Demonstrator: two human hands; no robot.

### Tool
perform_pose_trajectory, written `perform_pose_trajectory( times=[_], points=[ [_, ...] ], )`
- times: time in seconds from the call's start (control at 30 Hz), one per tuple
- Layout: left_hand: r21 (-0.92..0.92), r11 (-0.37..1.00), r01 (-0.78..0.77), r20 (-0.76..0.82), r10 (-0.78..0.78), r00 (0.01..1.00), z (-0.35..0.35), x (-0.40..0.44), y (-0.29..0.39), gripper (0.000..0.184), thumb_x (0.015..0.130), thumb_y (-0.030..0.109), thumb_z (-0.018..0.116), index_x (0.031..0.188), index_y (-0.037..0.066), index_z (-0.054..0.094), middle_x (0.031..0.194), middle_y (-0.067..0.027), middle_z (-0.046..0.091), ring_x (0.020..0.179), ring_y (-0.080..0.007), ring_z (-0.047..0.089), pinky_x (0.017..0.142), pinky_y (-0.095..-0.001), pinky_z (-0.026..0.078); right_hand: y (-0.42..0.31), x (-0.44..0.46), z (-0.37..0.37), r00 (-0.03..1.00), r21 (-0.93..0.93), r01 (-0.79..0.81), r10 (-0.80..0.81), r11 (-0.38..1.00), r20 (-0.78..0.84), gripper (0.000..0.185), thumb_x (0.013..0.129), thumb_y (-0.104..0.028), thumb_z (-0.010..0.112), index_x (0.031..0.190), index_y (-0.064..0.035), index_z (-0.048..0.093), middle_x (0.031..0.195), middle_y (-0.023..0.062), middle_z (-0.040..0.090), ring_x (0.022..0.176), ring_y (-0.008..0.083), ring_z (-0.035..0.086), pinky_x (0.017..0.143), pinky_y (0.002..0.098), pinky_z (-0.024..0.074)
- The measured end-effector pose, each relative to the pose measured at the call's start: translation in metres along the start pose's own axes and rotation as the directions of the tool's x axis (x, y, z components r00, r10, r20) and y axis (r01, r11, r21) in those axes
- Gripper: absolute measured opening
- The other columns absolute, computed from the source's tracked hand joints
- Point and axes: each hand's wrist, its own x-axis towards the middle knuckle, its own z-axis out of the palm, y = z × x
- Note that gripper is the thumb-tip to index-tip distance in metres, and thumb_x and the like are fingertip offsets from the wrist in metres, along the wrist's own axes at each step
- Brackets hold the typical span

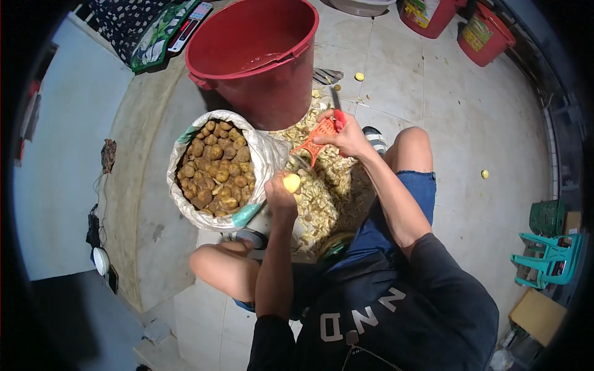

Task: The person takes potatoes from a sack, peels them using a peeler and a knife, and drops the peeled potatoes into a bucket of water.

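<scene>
My left hand (280,195) is closed around a peeled yellow potato (291,182), just right of an open white sack (176,179) of unpeeled potatoes (216,164). An orange peeler (315,141) is gripped in my right hand (348,137), its metal blade end pointing down toward the potato, a little apart from it. A knife (336,102) with a red handle also sticks up from the right hand, blade pointing away from me. Pale peelings (328,191) lie heaped on the floor between my legs, under both hands.
A large red tub (260,93) stands beyond the sack. Smaller red buckets (486,36) and a pale basin (362,6) are at the back. A digital scale (189,28) lies upper left. A green plastic stool (549,256) stands far right. Stray potato pieces (359,76) dot the tiles.
</scene>
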Motion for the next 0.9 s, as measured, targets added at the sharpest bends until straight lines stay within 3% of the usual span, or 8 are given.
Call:
perform_pose_trajectory(
  times=[0.1, 0.33, 0.43, 0.5, 0.6, 0.7, 0.8, 0.9],
  points=[
    [-0.294, 0.951, 0.091, -0.241, -0.166, 0.956, 0.007, 0.006, -0.012, 0.026, 0.095, 0.026, 0.044, 0.088, 0.002, 0.052, 0.067, -0.0098, 0.054, 0.052, -0.0181, 0.051, 0.049, -0.0310, 0.043, -0.011, -0.013, 0.013, 0.986, -0.042, 0.132, -0.127, 0.990, 0.104, 0.043, 0.068, -0.009, 0.086, 0.101, -0.0024, 0.060, 0.084, -0.0003, 0.061, 0.076, 0.0078, 0.056, 0.068, 0.0246, 0.0469],
    [-0.198, 0.980, 0.032, -0.173, -0.067, 0.983, 0.011, -0.002, -0.002, 0.026, 0.095, 0.026, 0.046, 0.088, 0.002, 0.050, 0.068, -0.0111, 0.053, 0.052, -0.0210, 0.050, 0.045, -0.0328, 0.041, 0.001, -0.001, -0.013, 0.996, -0.105, 0.093, -0.094, 0.990, -0.004, 0.041, 0.070, -0.006, 0.085, 0.102, -0.0026, 0.058, 0.085, -0.0003, 0.061, 0.076, 0.0069, 0.056, 0.067, 0.0238, 0.0479],
    [-0.206, 0.977, 0.063, -0.105, -0.086, 0.991, 0.005, 0.005, -0.003, 0.030, 0.096, 0.029, 0.045, 0.082, 0.003, 0.050, 0.067, -0.0092, 0.052, 0.051, -0.0208, 0.049, 0.044, -0.0330, 0.039, -0.005, -0.007, -0.020, 0.987, -0.010, 0.151, -0.152, 0.988, -0.045, 0.042, 0.071, -0.004, 0.084, 0.104, -0.0027, 0.058, 0.082, -0.0008, 0.061, 0.074, 0.0060, 0.056, 0.065, 0.0230, 0.0474],
    [-0.564, 0.667, 0.486, 0.349, -0.341, 0.873, 0.000, 0.013, -0.012, 0.034, 0.097, 0.032, 0.042, 0.080, 0.004, 0.053, 0.065, -0.0068, 0.051, 0.052, -0.0212, 0.051, 0.047, -0.0338, 0.042, -0.022, -0.018, -0.040, 0.991, -0.013, 0.104, -0.105, 0.994, -0.081, 0.035, 0.075, -0.005, 0.081, 0.101, -0.0011, 0.058, 0.086, 0.0022, 0.063, 0.076, 0.0095, 0.059, 0.071, 0.0258, 0.0503],
    [-0.369, 0.748, 0.552, 0.369, -0.427, 0.825, 0.025, 0.047, 0.013, 0.037, 0.098, 0.037, 0.039, 0.090, 0.006, 0.056, 0.071, -0.0063, 0.055, 0.062, -0.0222, 0.055, 0.055, -0.0381, 0.048, -0.059, -0.050, -0.077, 0.987, 0.117, 0.080, -0.062, 0.990, -0.148, 0.034, 0.079, -0.005, 0.077, 0.105, -0.0017, 0.057, 0.088, 0.0015, 0.063, 0.080, 0.0100, 0.060, 0.071, 0.0252, 0.0498],
    [-0.684, 0.618, 0.387, 0.366, -0.168, 0.915, 0.056, 0.122, 0.108, 0.062, 0.100, 0.054, 0.020, 0.120, 0.000, 0.044, 0.111, -0.0197, 0.057, 0.100, -0.0356, 0.058, 0.093, -0.0508, 0.050, -0.063, -0.092, -0.124, 0.934, 0.082, 0.144, -0.108, 0.986, -0.341, 0.038, 0.081, -0.006, 0.074, 0.113, -0.0034, 0.055, 0.088, 0.0026, 0.063, 0.079, 0.0108, 0.061, 0.069, 0.0254, 0.0497],
    [-0.840, 0.415, 0.348, 0.339, -0.099, 0.936, 0.050, 0.203, 0.170, 0.076, 0.101, 0.045, 0.030, 0.145, -0.004, -0.008, 0.143, -0.0362, 0.026, 0.124, -0.0532, 0.042, 0.097, -0.0534, 0.050, -0.053, -0.142, -0.173, 0.846, -0.023, 0.204, -0.188, 0.979, -0.500, 0.040, 0.083, -0.012, 0.074, 0.117, -0.0048, 0.053, 0.087, 0.0034, 0.063, 0.074, 0.0102, 0.060, 0.066, 0.0254, 0.0492],
    [-0.513, 0.853, 0.096, 0.067, -0.072, 0.995, 0.069, 0.201, 0.179, 0.052, 0.098, 0.033, 0.045, 0.132, -0.005, 0.031, 0.128, -0.0291, 0.046, 0.112, -0.0434, 0.055, 0.088, -0.0466, 0.055, -0.021, -0.206, -0.226, 0.801, 0.148, 0.169, -0.048, 0.974, -0.596, 0.036, 0.088, -0.026, 0.068, 0.114, -0.0058, 0.054, 0.081, 0.0024, 0.061, 0.066, 0.0079, 0.056, 0.056, 0.0226, 0.0454]
  ],
)
